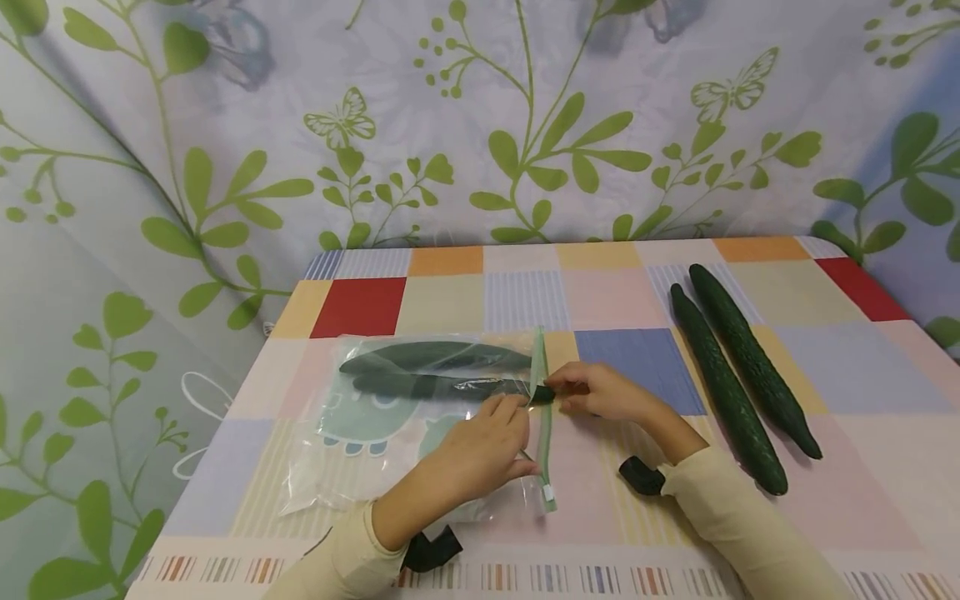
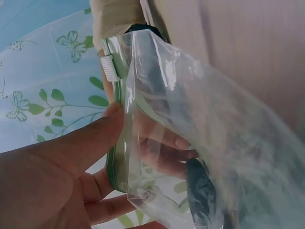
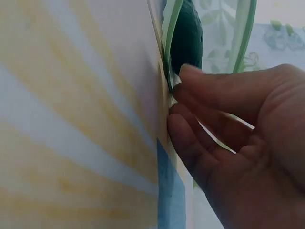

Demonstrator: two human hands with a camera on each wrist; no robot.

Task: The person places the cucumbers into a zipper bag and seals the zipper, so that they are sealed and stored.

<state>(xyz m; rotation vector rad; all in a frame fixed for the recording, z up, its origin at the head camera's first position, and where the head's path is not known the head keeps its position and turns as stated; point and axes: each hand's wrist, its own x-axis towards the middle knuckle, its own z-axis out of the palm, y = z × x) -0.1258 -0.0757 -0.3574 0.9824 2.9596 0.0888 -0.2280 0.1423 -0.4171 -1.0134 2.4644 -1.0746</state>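
Note:
A clear zip bag (image 1: 315,475) with a green-edged mouth lies on the table, its mouth facing right. Two cucumbers (image 1: 420,357) are inside, the nearer one's tip at the mouth. My left hand (image 1: 476,446) pinches the bag's green edge near the white slider (image 2: 109,68); in the left wrist view the thumb of this hand (image 2: 62,167) lies on that edge. At the opening, my right hand (image 1: 611,392) has its fingertips at the cucumber's tip. In the right wrist view, the thumb of the hand (image 3: 248,124) touches the cucumber end (image 3: 187,40).
Two more cucumbers (image 1: 731,392) (image 1: 753,358) lie side by side at the right of the patchwork-covered table (image 1: 892,450). A leaf-patterned curtain (image 1: 420,125) hangs behind. Black wrist bands (image 1: 641,476) show near both sleeves.

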